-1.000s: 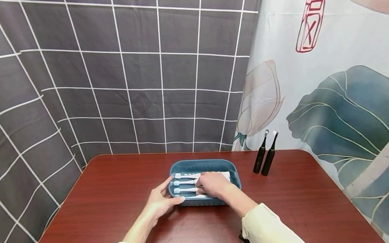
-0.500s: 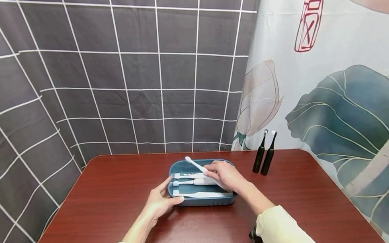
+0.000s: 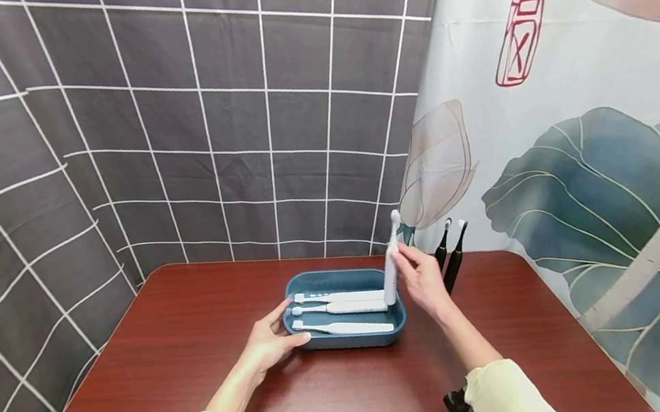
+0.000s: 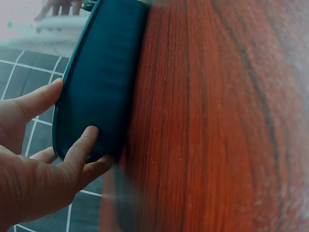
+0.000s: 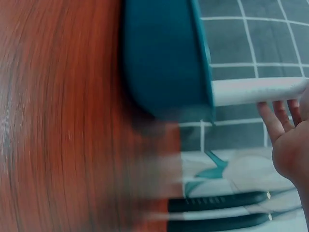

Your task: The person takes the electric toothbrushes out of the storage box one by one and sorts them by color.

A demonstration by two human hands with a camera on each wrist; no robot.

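Right hand (image 3: 424,278) holding up a white plastic toothbrush with a thick cylindrical handle (image 3: 391,279)

Toothbrush is just left of the right hand's palm, near upright with a slight tilt, head up, over the right end of a blue rectangular basket with rounded corners, likely plastic (image 3: 353,341). Right hand: thumb and fingers closed in a pinch high on the handle, near the neck. Left hand (image 3: 269,342): fingers spread, thumb and fingers bracing the basket's end nearest it; hold looks light. Basket sits between the hands on a red-brown wood-grain desk (image 3: 208,317). Inside it lie three white plastic toothbrushes (image 3: 357,306), heads toward the left hand. Beyond the right hand, two black toothbrushes (image 3: 454,267), seemingly standing upright; right wrist view is too blurred to be sure.

Handling, judged by look: stiff, fairly light, more weight in the handle; smooth casing may slip. Best hold is mid-handle, thumb against fingers; keep off the bristles and thin neck, probably the most fragile part.
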